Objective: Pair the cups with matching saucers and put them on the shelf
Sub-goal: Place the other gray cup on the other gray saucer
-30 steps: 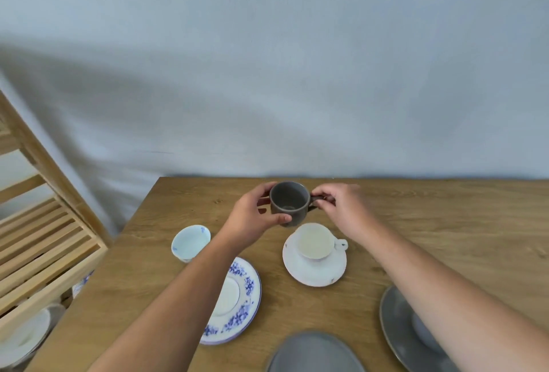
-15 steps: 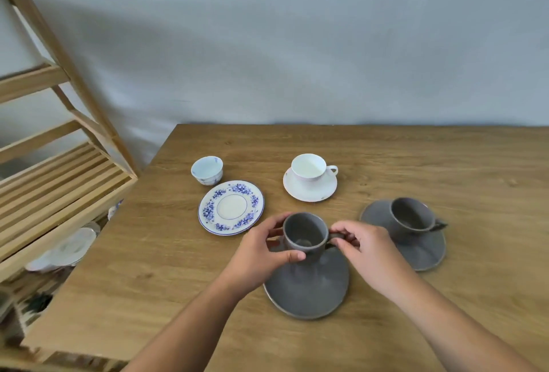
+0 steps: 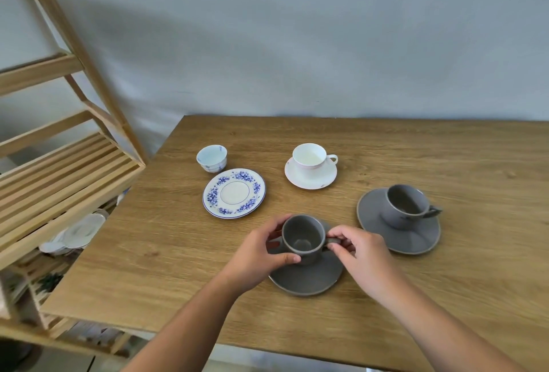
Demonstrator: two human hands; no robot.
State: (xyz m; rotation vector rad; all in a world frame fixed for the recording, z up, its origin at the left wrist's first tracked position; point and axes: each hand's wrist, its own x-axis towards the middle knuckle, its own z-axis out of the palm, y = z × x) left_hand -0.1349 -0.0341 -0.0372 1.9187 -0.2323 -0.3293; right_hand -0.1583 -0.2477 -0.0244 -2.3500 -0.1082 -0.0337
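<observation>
A grey cup (image 3: 303,238) stands on or just above a grey saucer (image 3: 309,278) near the table's front. My left hand (image 3: 261,255) wraps the cup's left side, and my right hand (image 3: 361,252) pinches its handle. A second grey cup (image 3: 405,206) rests on its grey saucer (image 3: 398,236) to the right. Farther back a white cup (image 3: 310,159) sits on a white saucer (image 3: 310,178). A small blue-patterned cup (image 3: 211,158) stands on the bare table beside a blue-flowered saucer (image 3: 234,192).
The wooden table (image 3: 386,145) meets a grey wall at the back. A slatted wooden shelf (image 3: 62,166) stands to the left, its edge close to the table's corner. White plates (image 3: 80,230) lie on a lower level of it.
The grey cup came from the far side of the table toward me and down onto the grey saucer, both hands still on it. The camera view tilted down and pulled back.
</observation>
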